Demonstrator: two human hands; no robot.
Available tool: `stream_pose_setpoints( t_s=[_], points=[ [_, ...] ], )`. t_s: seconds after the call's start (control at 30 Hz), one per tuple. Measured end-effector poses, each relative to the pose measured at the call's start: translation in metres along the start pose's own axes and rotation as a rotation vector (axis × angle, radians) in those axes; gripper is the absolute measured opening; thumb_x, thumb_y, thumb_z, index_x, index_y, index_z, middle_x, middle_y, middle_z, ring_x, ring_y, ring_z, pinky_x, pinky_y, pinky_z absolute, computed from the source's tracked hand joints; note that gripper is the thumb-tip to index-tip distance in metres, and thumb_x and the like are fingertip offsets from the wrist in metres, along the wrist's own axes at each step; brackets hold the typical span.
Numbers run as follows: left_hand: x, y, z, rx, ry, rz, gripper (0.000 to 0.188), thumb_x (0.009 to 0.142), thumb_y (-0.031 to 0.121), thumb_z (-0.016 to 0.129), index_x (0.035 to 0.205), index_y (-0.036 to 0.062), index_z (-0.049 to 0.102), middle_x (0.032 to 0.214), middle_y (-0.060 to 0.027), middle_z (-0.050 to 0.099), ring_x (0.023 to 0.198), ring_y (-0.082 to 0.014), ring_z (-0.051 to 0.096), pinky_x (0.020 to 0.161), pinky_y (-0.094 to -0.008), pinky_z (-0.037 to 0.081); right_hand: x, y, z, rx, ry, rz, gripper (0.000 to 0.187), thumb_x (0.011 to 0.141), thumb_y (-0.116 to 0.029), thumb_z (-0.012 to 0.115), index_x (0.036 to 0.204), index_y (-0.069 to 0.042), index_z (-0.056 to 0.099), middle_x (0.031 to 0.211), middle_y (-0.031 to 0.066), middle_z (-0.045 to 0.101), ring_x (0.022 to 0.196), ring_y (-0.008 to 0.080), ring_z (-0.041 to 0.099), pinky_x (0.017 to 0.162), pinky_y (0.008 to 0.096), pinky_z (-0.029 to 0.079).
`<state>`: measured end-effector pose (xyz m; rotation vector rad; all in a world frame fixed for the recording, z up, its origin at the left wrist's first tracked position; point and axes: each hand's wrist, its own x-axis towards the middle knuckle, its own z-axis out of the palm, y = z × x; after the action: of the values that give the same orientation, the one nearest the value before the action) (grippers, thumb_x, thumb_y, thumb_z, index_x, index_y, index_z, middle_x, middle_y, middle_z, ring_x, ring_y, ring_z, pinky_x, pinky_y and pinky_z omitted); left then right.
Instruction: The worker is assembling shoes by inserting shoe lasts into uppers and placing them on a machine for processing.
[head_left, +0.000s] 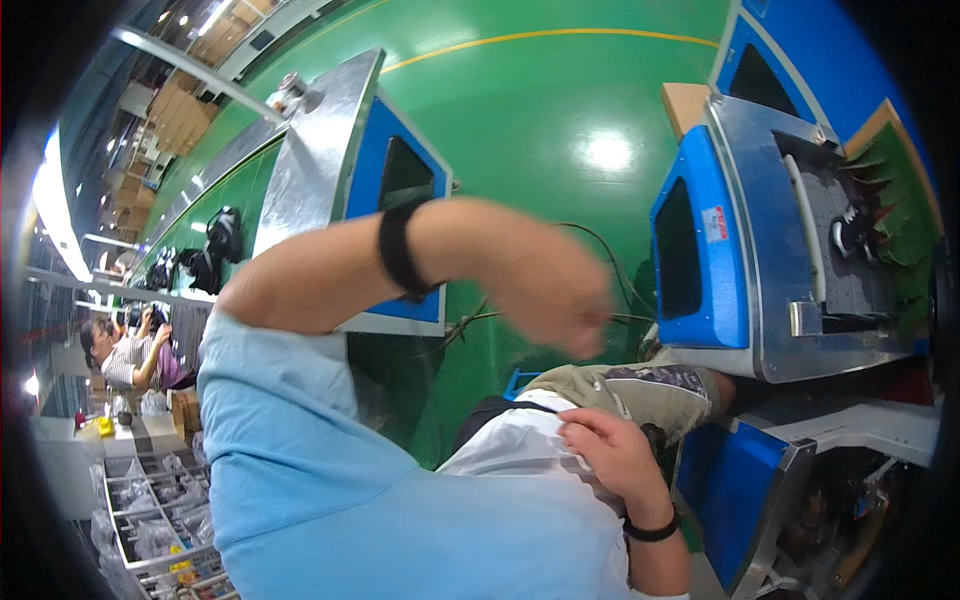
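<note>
The right grip (612, 455) is narrow, its fingers curled at the edge of the white cloth (515, 442) at the person's waist; whether they pinch it or only rest there, I cannot tell. That cloth lies directly under and to the left of this grip. The left grip (557, 297), above it and a little to its left, is too blurred to show whether it is wide, narrow or holding anything.

From here, the left grip could knock against the blue machine (728, 270) to its right if the arm went out that way carelessly. The cable (604, 246) on the floor around that grip might catch a foot at a step. A loose hold at the right grip would likely let the cloth slip.

Counted: two grips, each with one black wristband near it; one white cloth; one pair of shorts (640, 388), just above the right grip. One metal-topped table (315, 165) stands up and left of the left grip, and one co-worker (135, 362) is farther left. Well right of both grips, at least one dark shoe (848, 232) sits in the machine; a second is unclear.
</note>
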<state>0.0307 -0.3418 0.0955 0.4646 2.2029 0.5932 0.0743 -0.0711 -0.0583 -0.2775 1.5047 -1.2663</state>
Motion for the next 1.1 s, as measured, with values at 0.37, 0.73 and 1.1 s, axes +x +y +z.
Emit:
stream_pose_setpoints(
  t_s=[0.37,0.73,1.1],
  points=[
    [0.012,0.061,0.038,0.032,-0.746,0.480,0.043,0.098,0.028,0.046,0.078,-0.0032,0.068,0.076,-0.0163,0.070,0.073,-0.0254,0.068,0.067,-0.0390,0.054,0.048,-0.016,0.084,0.092,-0.651,-0.402,0.062,0.095,-0.034,0.066,0.143,0.000,0.045,0.127,0.0111,0.064,0.105,0.0174,0.063,0.091,0.0298,0.052],
    [0.094,0.117,-0.045,-1.237,0.004,0.600,0.022,0.092,0.013,0.054,0.097,-0.0045,0.066,0.080,-0.0123,0.066,0.074,-0.0224,0.070,0.067,-0.0316,0.058,0.026,-0.009,0.052,0.578,-0.581,-0.100,0.100,0.093,-0.032,0.076,0.157,0.010,0.011,0.120,0.0068,0.063,0.078,0.0067,0.055,0.066,0.0215,0.046],
    [0.026,0.036,0.122,0.223,-1.003,0.221,0.030,0.088,0.022,0.059,0.085,-0.0066,0.069,0.086,-0.0291,0.068,0.086,-0.0441,0.066,0.075,-0.0533,0.051,-0.003,0.007,0.038,0.542,-0.405,-0.061,0.018,0.095,-0.018,0.070,0.103,-0.002,0.070,0.088,0.0000,0.069,0.072,0.0057,0.058,0.066,0.0216,0.049]
  ],
)
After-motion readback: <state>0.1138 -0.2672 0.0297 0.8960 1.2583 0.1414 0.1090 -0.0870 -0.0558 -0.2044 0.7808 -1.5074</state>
